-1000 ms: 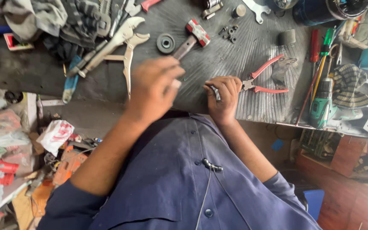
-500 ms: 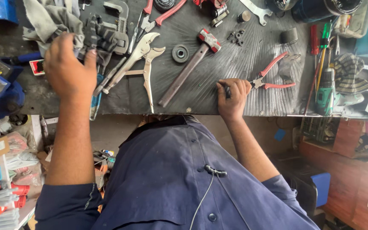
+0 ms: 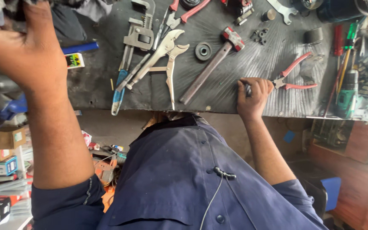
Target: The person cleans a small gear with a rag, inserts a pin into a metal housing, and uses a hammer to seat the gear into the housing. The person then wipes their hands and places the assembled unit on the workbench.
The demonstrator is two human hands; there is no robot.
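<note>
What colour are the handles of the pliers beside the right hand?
Red, on the pliers by the right hand; head view.

Soft, even daylight fills the view, brightest on the ribbed black rubber mat (image 3: 252,64), whose ridges carry a pale sheen around the hammer (image 3: 211,66). Shadows under the locking pliers (image 3: 167,59) are faint and short. Left of the mat, the raised left hand (image 3: 22,47) is large, close and slightly smeared, and the cloth above it is blurred. The right hand (image 3: 254,96), on the mat's near edge, is sharp. Right of the mat the corner dims to murky brown. Lines bow near the frame edges, a wide-lens distortion.
</note>
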